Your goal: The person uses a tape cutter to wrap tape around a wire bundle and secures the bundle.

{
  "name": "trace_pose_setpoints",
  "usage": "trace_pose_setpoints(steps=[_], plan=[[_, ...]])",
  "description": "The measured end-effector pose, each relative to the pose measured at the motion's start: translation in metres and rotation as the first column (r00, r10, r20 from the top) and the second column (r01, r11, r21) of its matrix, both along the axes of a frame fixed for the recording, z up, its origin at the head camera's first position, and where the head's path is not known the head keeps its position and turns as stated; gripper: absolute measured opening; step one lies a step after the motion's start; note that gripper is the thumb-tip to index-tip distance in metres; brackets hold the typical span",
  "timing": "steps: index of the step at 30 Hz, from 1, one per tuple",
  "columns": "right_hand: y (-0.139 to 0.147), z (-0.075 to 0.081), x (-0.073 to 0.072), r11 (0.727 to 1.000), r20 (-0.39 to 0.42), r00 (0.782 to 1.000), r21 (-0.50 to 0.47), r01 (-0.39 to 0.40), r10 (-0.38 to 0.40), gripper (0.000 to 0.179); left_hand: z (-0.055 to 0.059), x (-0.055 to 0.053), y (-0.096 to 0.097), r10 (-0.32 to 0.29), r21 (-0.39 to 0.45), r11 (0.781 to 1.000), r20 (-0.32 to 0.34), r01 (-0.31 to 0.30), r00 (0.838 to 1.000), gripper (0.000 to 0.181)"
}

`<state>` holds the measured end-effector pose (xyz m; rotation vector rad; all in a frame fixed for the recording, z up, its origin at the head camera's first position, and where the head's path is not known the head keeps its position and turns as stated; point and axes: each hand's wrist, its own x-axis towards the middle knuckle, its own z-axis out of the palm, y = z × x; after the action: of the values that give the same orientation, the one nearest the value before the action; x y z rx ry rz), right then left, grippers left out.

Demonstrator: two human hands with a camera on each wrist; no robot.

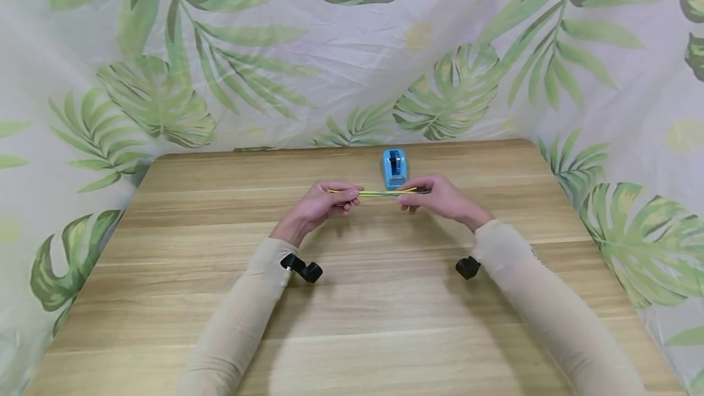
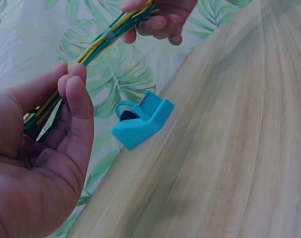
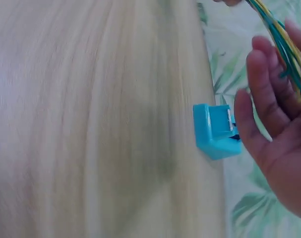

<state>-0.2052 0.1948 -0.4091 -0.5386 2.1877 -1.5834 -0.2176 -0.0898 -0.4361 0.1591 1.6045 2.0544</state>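
A thin bundle of yellow and green wires (image 1: 376, 194) is stretched level between both hands above the table. My left hand (image 1: 328, 202) pinches its left part between thumb and fingers, with ends poking out behind the grip. On the other side, my right hand (image 1: 437, 196) holds the right part between thumb and fingertips. In the left wrist view the wire bundle (image 2: 94, 48) has a pale, shiny patch partway along it. Loose green and yellow wires (image 3: 284, 44) run past the right fingers in the right wrist view. Just beyond the hands stands a blue tape dispenser (image 1: 394, 170).
The wooden table (image 1: 374, 322) spreads under both arms, its back edge just behind the dispenser. A leaf-patterned cloth (image 1: 352, 78) hangs behind and beside the table. Black camera mounts (image 1: 467, 267) stick out from the wrists.
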Motion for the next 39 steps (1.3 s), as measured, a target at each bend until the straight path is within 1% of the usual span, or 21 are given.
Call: trace_pose_setpoints(steps=[1,3,5,8,10,13,18,21,24,26,27,33,35,39], plan=[[0.002,-0.002,0.000,0.998,0.038,0.999,-0.054,0.012,-0.010,0.037,0.000,0.000,-0.001,0.001,0.007,1.000,-0.001,-0.001,1.000,0.030],[0.003,-0.005,0.001,0.985,0.116,0.993,-0.166,0.052,-0.033,0.040,0.000,0.001,-0.002,0.002,0.017,1.000,-0.006,-0.002,1.000,0.031],[0.003,-0.009,0.002,0.960,0.174,0.983,-0.260,0.104,-0.059,0.041,-0.001,0.001,-0.002,0.007,0.024,1.000,-0.013,-0.006,1.000,0.032],[-0.001,-0.016,0.004,0.910,0.248,0.963,-0.367,0.192,-0.104,0.039,-0.002,0.001,-0.002,0.010,0.021,1.000,-0.030,-0.010,0.999,0.034],[-0.003,-0.021,0.005,0.887,0.274,0.953,-0.399,0.233,-0.127,0.039,-0.004,0.001,-0.002,0.007,0.008,1.000,-0.043,-0.007,0.999,0.035],[-0.005,-0.027,0.006,0.863,0.313,0.936,-0.417,0.286,-0.159,0.037,-0.007,0.001,-0.004,0.008,-0.015,1.000,-0.045,-0.009,0.999,0.035],[-0.005,-0.035,0.006,0.841,0.373,0.913,-0.433,0.326,-0.162,0.029,-0.013,-0.001,-0.011,0.035,-0.047,0.998,-0.010,-0.036,0.999,0.032],[-0.003,-0.039,0.005,0.844,0.407,0.900,-0.419,0.335,-0.155,0.026,-0.017,-0.002,-0.015,0.048,-0.077,0.996,0.008,-0.047,0.999,0.034],[-0.002,-0.043,0.004,0.862,0.433,0.889,-0.383,0.332,-0.150,0.022,-0.023,-0.004,-0.018,0.057,-0.116,0.992,0.013,-0.055,0.998,0.036],[-0.001,-0.046,0.003,0.877,0.438,0.887,-0.357,0.320,-0.146,0.021,-0.025,-0.005,-0.020,0.062,-0.132,0.989,0.013,-0.060,0.998,0.035],[0.000,-0.047,0.002,0.886,0.437,0.887,-0.342,0.314,-0.146,0.021,-0.026,-0.005,-0.021,0.065,-0.137,0.989,0.013,-0.063,0.998,0.034],[0.005,-0.049,-0.005,0.929,0.380,0.912,-0.258,0.266,-0.156,0.030,-0.028,-0.005,-0.023,0.071,-0.154,0.986,0.033,-0.065,0.997,0.031],[0.007,-0.049,-0.007,0.934,0.371,0.915,-0.243,0.261,-0.159,0.032,-0.029,-0.005,-0.024,0.072,-0.161,0.985,0.042,-0.064,0.997,0.030],[0.009,-0.048,-0.008,0.936,0.378,0.912,-0.233,0.262,-0.161,0.034,-0.030,-0.006,-0.026,0.071,-0.181,0.982,0.060,-0.059,0.996,0.032]])
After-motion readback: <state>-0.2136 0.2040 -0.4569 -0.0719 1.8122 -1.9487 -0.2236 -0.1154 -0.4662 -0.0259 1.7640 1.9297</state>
